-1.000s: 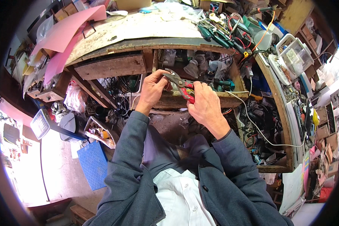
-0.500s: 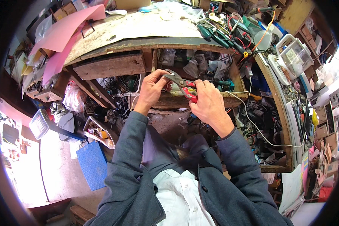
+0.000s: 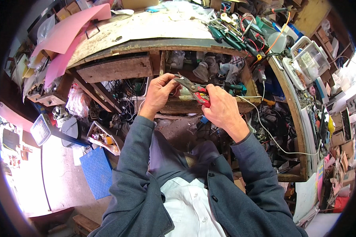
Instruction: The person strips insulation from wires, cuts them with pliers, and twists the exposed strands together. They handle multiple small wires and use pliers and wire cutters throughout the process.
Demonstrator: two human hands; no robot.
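Observation:
My right hand (image 3: 224, 108) is wrapped round the red handles of a pair of snips (image 3: 193, 87) above the open drawer, and the handles lie close together. The grey metal jaws point left to the fingertips of my left hand (image 3: 160, 94). The left thumb and fingers are pinched right at the jaw tips. Whatever they hold there is too small to make out. Behind both hands, the open wooden drawer (image 3: 247, 81) holds clear plastic pieces and a green-black tool (image 3: 238, 87).
A cluttered workbench (image 3: 146, 29) runs behind the drawer, with pliers (image 3: 227, 39) and wires piled at its right. A white cable (image 3: 271, 144) hangs across the right drawer (image 3: 302, 146). At the left stand a blue-topped platform scale (image 3: 95, 173) and an open box (image 3: 103, 138).
My right hand has squeezed the snips' handles together and shifted slightly right and down. The jaws have closed. My left hand has barely moved.

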